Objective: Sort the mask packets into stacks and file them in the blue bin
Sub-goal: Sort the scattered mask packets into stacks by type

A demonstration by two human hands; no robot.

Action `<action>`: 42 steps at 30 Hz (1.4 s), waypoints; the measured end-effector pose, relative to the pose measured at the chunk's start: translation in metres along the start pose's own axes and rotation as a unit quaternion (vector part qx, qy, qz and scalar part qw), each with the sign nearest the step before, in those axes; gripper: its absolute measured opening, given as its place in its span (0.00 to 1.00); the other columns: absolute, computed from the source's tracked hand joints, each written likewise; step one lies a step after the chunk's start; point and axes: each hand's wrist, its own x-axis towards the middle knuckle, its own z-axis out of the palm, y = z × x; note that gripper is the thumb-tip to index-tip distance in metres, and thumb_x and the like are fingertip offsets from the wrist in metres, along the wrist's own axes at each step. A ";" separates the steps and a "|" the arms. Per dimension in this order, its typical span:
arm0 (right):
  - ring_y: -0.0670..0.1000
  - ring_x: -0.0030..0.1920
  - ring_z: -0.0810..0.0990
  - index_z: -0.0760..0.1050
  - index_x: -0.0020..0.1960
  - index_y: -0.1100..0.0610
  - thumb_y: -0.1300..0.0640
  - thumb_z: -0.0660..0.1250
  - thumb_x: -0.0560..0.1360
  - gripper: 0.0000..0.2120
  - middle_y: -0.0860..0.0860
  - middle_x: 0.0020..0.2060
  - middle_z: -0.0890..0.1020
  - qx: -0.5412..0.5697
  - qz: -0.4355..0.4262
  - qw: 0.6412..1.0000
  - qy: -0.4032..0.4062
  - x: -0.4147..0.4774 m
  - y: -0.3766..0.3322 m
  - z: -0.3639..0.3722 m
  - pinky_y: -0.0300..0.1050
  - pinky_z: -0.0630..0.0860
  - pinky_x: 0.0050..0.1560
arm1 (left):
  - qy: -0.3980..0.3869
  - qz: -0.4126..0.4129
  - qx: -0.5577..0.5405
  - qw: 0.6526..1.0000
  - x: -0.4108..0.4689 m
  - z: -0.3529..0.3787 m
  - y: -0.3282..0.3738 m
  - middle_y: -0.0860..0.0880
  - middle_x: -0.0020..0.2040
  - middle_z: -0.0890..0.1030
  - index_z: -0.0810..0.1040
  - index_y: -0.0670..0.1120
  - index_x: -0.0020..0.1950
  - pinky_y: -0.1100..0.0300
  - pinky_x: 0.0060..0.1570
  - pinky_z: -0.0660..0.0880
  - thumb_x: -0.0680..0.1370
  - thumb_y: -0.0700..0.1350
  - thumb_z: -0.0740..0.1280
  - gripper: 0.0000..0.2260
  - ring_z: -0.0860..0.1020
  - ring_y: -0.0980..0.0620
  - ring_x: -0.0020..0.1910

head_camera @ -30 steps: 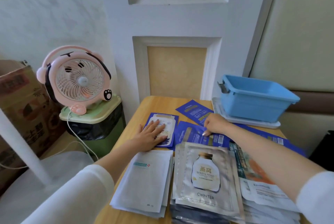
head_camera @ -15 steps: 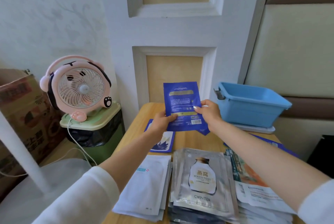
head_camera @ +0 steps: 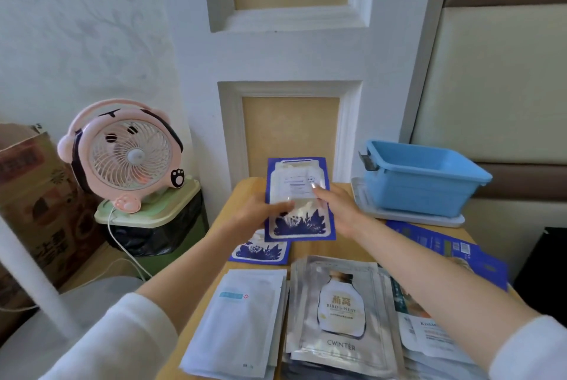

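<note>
Mask packet (head_camera: 299, 198), blue with a white jar print, is held upright above the far part of the wooden surface (head_camera: 322, 249). Left hand (head_camera: 260, 210) grips its left edge; right hand (head_camera: 334, 204) pinches its right edge. Blue bin (head_camera: 423, 183) stands to the right, apart from it.

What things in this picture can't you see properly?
All in the head view:
- Inside of the blue bin: its near wall hides the bottom.
- Small print on the blue packet held by the left hand and right hand: blurred.
- Stack under the right arm: partly covered.
- Silver stack: lower packets cut off by the bottom edge.
</note>
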 end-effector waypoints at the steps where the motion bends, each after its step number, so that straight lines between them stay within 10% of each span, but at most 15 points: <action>1: 0.60 0.54 0.80 0.74 0.60 0.61 0.55 0.62 0.79 0.13 0.59 0.54 0.81 -0.088 -0.030 0.996 0.002 0.003 0.000 0.001 0.59 0.77 0.56 | 0.000 0.012 0.030 0.999 0.003 -0.003 -0.005 0.49 0.47 0.85 0.78 0.51 0.53 0.43 0.49 0.79 0.60 0.59 0.78 0.26 0.84 0.48 0.44; 4: 0.53 0.58 0.78 0.70 0.65 0.55 0.53 0.63 0.78 0.17 0.50 0.57 0.79 -0.472 -0.122 0.873 0.015 0.013 0.009 -0.017 0.53 0.75 0.59 | 0.043 0.000 0.022 0.999 0.008 -0.014 -0.013 0.48 0.45 0.82 0.75 0.48 0.53 0.49 0.48 0.80 0.71 0.42 0.74 0.14 0.82 0.49 0.42; 7: 0.55 0.69 0.67 0.62 0.73 0.55 0.49 0.64 0.77 0.27 0.54 0.70 0.69 -0.629 -0.063 0.774 0.018 0.033 0.033 -0.047 0.52 0.68 0.66 | 0.059 -0.064 0.052 0.995 0.012 -0.024 -0.031 0.44 0.51 0.79 0.69 0.43 0.64 0.50 0.50 0.78 0.73 0.39 0.71 0.21 0.79 0.45 0.47; 13: 0.59 0.76 0.50 0.55 0.76 0.61 0.37 0.55 0.77 0.37 0.59 0.75 0.58 -0.726 -0.017 0.686 0.032 0.055 0.059 -0.073 0.53 0.48 0.76 | 0.067 -0.094 0.236 0.965 0.016 -0.022 -0.059 0.44 0.63 0.75 0.60 0.47 0.71 0.60 0.45 0.73 0.72 0.50 0.72 0.33 0.77 0.48 0.55; 19: 0.52 0.65 0.72 0.74 0.62 0.55 0.31 0.56 0.73 0.32 0.51 0.60 0.79 -0.786 -0.062 0.613 0.050 0.065 0.049 -0.079 0.54 0.42 0.75 | 0.068 -0.097 0.333 0.936 0.015 -0.019 -0.062 0.46 0.62 0.76 0.61 0.47 0.69 0.60 0.45 0.74 0.72 0.53 0.71 0.31 0.77 0.48 0.55; 24: 0.53 0.53 0.78 0.71 0.37 0.53 0.49 0.58 0.74 0.11 0.52 0.46 0.82 -0.824 -0.077 0.561 0.024 0.057 0.036 -0.055 0.54 0.45 0.75 | 0.133 -0.015 0.456 0.880 0.016 -0.018 -0.067 0.44 0.68 0.63 0.61 0.51 0.72 0.54 0.61 0.68 0.72 0.58 0.69 0.32 0.64 0.45 0.66; 27: 0.56 0.56 0.77 0.77 0.48 0.57 0.63 0.55 0.76 0.12 0.55 0.52 0.82 -0.853 -0.120 0.507 0.028 0.055 0.042 -0.051 0.51 0.56 0.72 | 0.081 0.052 0.491 0.866 0.016 -0.014 -0.067 0.47 0.71 0.62 0.63 0.55 0.71 0.51 0.67 0.62 0.74 0.58 0.66 0.27 0.62 0.46 0.69; 30: 0.56 0.48 0.79 0.74 0.44 0.56 0.66 0.52 0.78 0.13 0.56 0.48 0.82 -0.797 -0.110 0.593 0.042 0.051 0.030 -0.056 0.44 0.70 0.46 | 0.000 0.034 0.485 0.874 0.013 -0.013 -0.063 0.49 0.71 0.66 0.68 0.53 0.68 0.51 0.69 0.60 0.77 0.56 0.63 0.21 0.64 0.48 0.69; 34: 0.53 0.38 0.80 0.76 0.43 0.57 0.61 0.59 0.80 0.09 0.55 0.37 0.82 -0.282 -0.070 0.954 0.071 0.036 -0.002 -0.053 0.43 0.76 0.38 | 0.045 0.074 0.291 0.953 0.001 -0.006 -0.037 0.52 0.69 0.69 0.65 0.47 0.72 0.66 0.54 0.69 0.76 0.59 0.63 0.28 0.73 0.58 0.57; 37: 0.48 0.39 0.84 0.75 0.53 0.60 0.62 0.59 0.80 0.07 0.53 0.42 0.84 -0.038 -0.029 0.998 -0.027 0.013 -0.010 -0.041 0.45 0.82 0.41 | -0.043 -0.004 -0.009 0.999 -0.003 0.011 -0.013 0.50 0.69 0.71 0.63 0.45 0.73 0.62 0.57 0.69 0.77 0.60 0.61 0.29 0.74 0.52 0.63; 42: 0.49 0.40 0.85 0.76 0.54 0.61 0.61 0.60 0.79 0.08 0.56 0.44 0.84 -0.064 0.013 0.994 -0.082 -0.014 -0.005 -0.027 0.45 0.83 0.40 | 0.073 -0.010 -0.175 0.982 -0.003 0.031 0.002 0.43 0.54 0.82 0.72 0.43 0.64 0.59 0.40 0.78 0.78 0.42 0.65 0.15 0.81 0.45 0.50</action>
